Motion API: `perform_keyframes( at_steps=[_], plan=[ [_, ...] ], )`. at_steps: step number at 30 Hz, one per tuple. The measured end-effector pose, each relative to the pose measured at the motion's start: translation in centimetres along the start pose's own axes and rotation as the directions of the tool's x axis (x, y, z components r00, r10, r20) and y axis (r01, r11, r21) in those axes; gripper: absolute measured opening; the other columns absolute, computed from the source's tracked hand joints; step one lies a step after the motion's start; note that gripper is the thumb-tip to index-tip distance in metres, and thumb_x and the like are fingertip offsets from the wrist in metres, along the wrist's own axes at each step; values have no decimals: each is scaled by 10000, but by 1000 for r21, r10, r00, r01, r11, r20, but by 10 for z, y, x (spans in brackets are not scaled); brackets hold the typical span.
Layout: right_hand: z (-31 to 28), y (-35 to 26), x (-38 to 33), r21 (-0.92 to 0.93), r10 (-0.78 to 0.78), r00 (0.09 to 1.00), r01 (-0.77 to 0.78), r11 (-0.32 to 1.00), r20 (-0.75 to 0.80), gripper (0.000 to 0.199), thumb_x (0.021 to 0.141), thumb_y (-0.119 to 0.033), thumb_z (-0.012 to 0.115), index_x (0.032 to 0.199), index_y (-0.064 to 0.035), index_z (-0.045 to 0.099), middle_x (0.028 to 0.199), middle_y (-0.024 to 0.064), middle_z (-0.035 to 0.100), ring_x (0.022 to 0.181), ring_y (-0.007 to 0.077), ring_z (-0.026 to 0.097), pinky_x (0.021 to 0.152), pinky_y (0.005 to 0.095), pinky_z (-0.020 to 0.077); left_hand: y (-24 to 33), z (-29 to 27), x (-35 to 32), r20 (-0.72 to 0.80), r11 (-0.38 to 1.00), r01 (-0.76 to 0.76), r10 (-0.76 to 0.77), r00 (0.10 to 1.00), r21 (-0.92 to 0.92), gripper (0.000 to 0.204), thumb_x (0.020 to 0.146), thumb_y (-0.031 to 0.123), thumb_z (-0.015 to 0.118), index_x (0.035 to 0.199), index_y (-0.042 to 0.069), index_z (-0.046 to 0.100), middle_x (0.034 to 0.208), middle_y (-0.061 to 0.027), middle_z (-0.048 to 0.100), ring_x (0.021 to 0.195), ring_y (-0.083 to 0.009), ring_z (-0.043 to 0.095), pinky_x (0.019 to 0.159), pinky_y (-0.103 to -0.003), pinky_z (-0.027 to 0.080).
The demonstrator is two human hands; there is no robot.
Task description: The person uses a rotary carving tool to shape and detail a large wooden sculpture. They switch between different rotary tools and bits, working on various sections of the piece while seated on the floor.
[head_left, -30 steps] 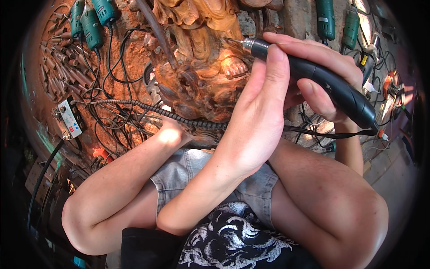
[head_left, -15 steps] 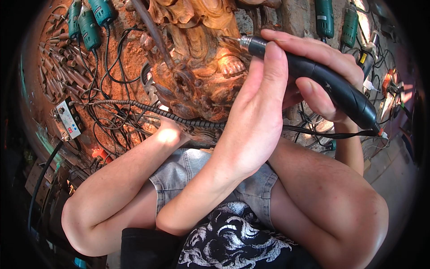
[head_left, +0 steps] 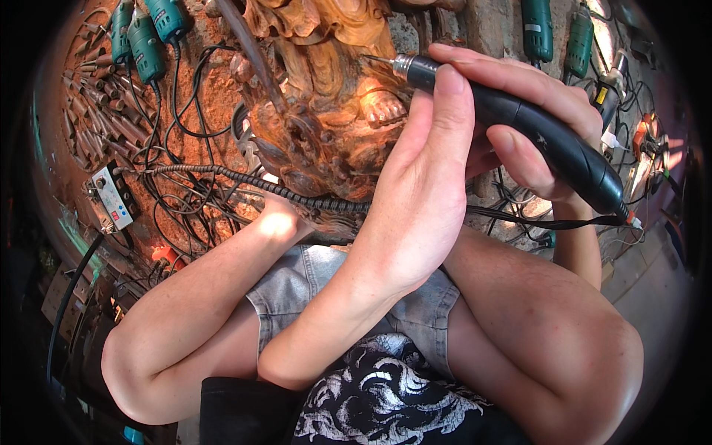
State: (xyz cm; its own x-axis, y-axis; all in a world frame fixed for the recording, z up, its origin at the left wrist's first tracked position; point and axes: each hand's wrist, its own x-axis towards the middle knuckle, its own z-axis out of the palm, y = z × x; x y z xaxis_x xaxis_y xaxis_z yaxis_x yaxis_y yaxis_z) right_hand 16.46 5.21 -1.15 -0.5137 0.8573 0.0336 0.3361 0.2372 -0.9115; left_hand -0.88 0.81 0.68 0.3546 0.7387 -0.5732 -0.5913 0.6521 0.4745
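A black, curved electric carving pen [head_left: 552,141] slants across my hands, its thin bit reaching up and left. My right hand [head_left: 530,81] wraps round its body, index finger stretched along the front part. My left hand [head_left: 419,178] is closed at the front of the pen, its thumb pressed to the black housing behind the metal collar; its other fingers are mostly hidden. The bit's tip is at a carved brown wooden figure [head_left: 315,81], above a carved foot [head_left: 382,102]. Whether it touches the wood, I cannot tell.
Green power tools [head_left: 146,48] lie at far left, others [head_left: 538,31] at far right. Several pointed bits [head_left: 93,111] are heaped on the left. A white control box [head_left: 113,199] sits near tangled cables [head_left: 196,196]. A ribbed black cable [head_left: 297,199] crosses before the figure, above my crossed legs.
The pen and both hands have shifted very slightly left and up. The grip looks the same.
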Motion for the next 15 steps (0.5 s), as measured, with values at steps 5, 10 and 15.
perform_keyframes(
  at_steps=[5,10,15],
  plan=[
    [-5,-2,-2,-32,-19,999,20,999,30,582,944,-377,680,1290,91,685,1305,291,702,1137,350,730,998,424,562,-3,0,-2,26,1000,-6,6,1000,-3,634,1148,518,322,1491,-9,402,1304,-99,605,1203,-144,612,1043,-308,520],
    [-4,-1,-1,-27,-44,999,45,999,32,582,942,-374,681,1291,92,684,1308,294,700,1138,350,729,998,422,560,-3,4,-3,-25,1000,-21,21,999,-2,636,1143,535,335,1451,-5,468,1330,-128,615,1235,-191,610,1063,-388,503],
    [0,-1,0,-7,-16,1000,16,1000,12,582,941,-371,682,1290,95,682,1313,293,698,1136,350,730,1000,419,560,0,-1,-1,9,1000,-2,2,1000,-7,623,1149,514,323,1490,0,408,1312,-95,596,1213,-138,598,1045,-309,518]
  ],
)
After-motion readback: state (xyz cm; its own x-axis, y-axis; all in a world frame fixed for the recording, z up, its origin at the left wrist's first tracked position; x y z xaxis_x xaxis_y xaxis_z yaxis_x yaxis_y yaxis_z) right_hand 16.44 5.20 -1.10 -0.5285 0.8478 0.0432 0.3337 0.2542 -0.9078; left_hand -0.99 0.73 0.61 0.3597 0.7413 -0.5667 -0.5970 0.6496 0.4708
